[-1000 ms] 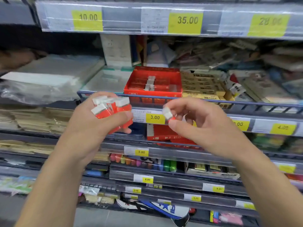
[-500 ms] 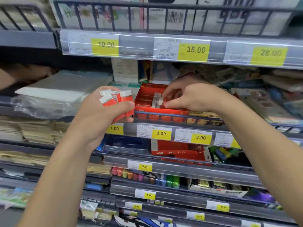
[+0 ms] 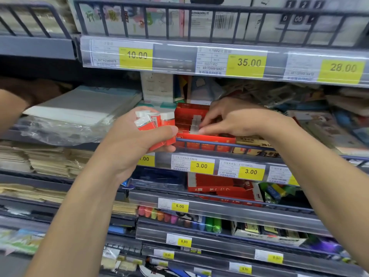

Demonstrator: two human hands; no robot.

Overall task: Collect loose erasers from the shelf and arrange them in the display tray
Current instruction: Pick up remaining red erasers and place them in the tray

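Note:
My left hand (image 3: 137,146) grips a bundle of several white erasers in red sleeves (image 3: 153,121), held just left of the red display tray (image 3: 207,137) on the middle shelf. A short row of erasers (image 3: 195,120) stands upright inside the tray. My right hand (image 3: 239,118) reaches into the tray from the right. Its thumb and fingertips pinch an eraser at the near end of that row. Most of the tray's right part is hidden under this hand.
A blue wire rail (image 3: 219,144) runs along the shelf front below the tray. Plastic-wrapped paper packs (image 3: 79,110) lie to the left, yellow boxes (image 3: 253,141) to the right. Another person's arm (image 3: 11,108) enters at the left edge. A red box (image 3: 217,186) sits one shelf down.
My right hand carried a single eraser from in front of the shelf up into the tray and set it against the standing row. The left hand stayed put with its bundle.

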